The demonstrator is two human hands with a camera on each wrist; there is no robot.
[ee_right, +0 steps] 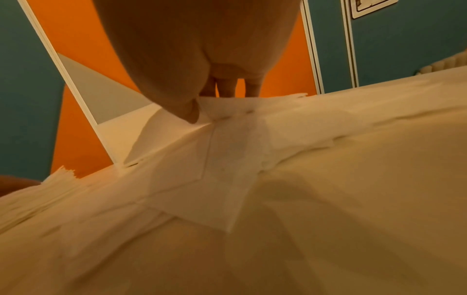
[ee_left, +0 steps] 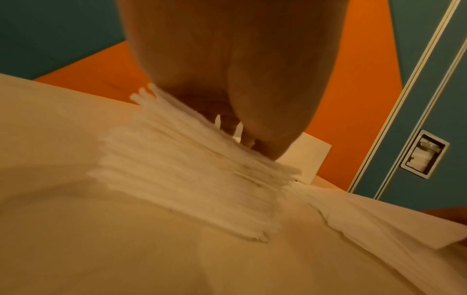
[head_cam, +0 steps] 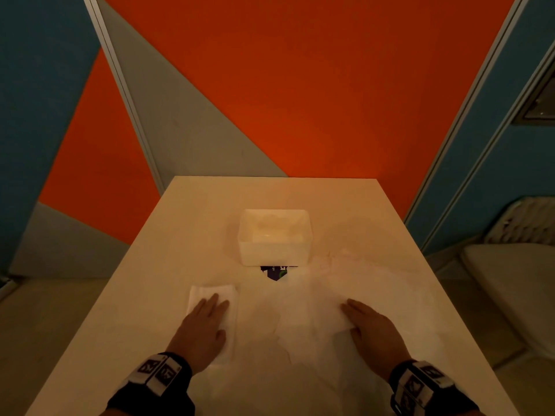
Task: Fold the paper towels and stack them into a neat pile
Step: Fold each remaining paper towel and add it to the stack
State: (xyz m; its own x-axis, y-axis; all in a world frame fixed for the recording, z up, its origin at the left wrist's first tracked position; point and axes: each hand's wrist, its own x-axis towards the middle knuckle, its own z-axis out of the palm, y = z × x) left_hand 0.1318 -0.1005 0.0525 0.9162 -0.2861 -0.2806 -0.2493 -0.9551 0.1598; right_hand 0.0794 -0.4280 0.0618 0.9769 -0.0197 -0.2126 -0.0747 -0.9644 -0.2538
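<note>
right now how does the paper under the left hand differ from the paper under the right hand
The folded stack under the left hand is narrow, many-layered and squared up; the loose towels under the right hand are spread wide, thin and overlapping at odd angles. The stack's edges line up in the left wrist view, while the loose towels show raised creases. The left hand lies flat on the stack; the right thumb presses a lifted fold. Both are white paper on the table.

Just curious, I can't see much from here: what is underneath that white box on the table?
A dark purple printed item pokes out from under the near edge of the white box. Only that sliver shows; the rest is covered, so what it is cannot be told.
</note>
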